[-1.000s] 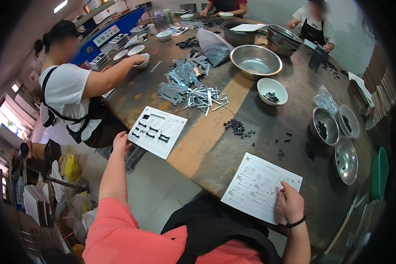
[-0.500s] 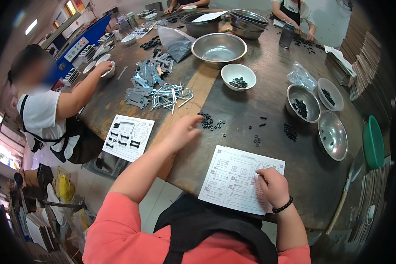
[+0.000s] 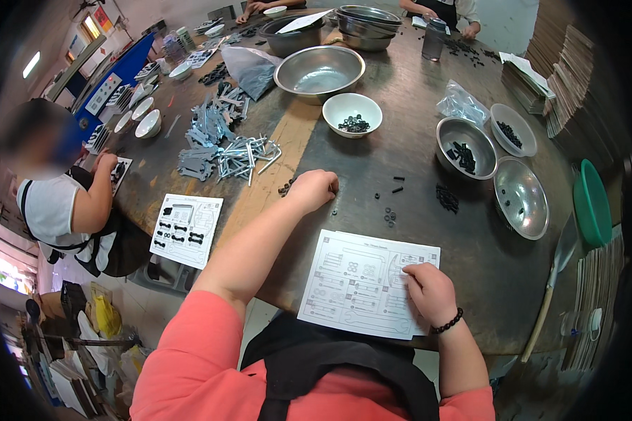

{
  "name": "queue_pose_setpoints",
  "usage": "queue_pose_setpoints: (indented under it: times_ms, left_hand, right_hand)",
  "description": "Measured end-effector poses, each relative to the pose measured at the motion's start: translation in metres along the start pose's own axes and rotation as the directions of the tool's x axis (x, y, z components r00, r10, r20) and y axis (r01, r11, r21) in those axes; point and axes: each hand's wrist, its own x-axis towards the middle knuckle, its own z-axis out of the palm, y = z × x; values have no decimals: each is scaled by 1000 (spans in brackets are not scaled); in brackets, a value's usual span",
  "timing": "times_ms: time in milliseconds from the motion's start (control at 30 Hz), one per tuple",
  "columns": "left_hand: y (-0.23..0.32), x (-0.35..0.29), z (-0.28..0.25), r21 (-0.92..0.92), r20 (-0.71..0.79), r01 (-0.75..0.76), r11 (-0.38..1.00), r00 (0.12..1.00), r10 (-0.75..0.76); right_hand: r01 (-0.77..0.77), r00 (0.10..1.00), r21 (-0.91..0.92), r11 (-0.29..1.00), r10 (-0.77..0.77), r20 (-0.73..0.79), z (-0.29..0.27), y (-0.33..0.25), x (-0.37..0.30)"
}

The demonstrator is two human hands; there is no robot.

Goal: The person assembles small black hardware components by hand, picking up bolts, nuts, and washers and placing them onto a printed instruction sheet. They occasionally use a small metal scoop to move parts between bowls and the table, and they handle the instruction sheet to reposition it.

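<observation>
My left hand reaches over a small pile of black nuts on the dark table, covering most of it. Its fingers curl downward, and whatever they hold is hidden. My right hand, with a dark bead bracelet at the wrist, rests over the right part of a printed sheet with line drawings of parts. Its fingers are bent together; anything between them is too small to make out. Loose black rings and short black screws lie beyond the sheet.
A white bowl of nuts and a steel basin stand ahead. Metal bowls of black parts are on the right, beside a green basin. Hex keys and flat wrenches lie left. A co-worker sits at left.
My left hand has moved rightward over the nut pile. The right hand stays on the sheet. The view has shifted slightly, and the co-worker's hand has drawn back from the white bowls.
</observation>
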Motion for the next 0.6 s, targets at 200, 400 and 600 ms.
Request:
queue_pose_setpoints:
  times_ms: [200,400,600]
  left_hand:
    - [-12,3,3,56,-78,-115,992,990,119]
    - [-19,-5,11,-16,-155,-217,976,965,212]
    - [3,-6,-4,173,-15,-184,968,982,189]
  right_hand:
    - [35,999,17,999,-34,-18,1,-6,15]
    - [-2,999,49,999,4,-35,5,-2,7]
    - [-34,998,87,996,38,-43,7,0,-8]
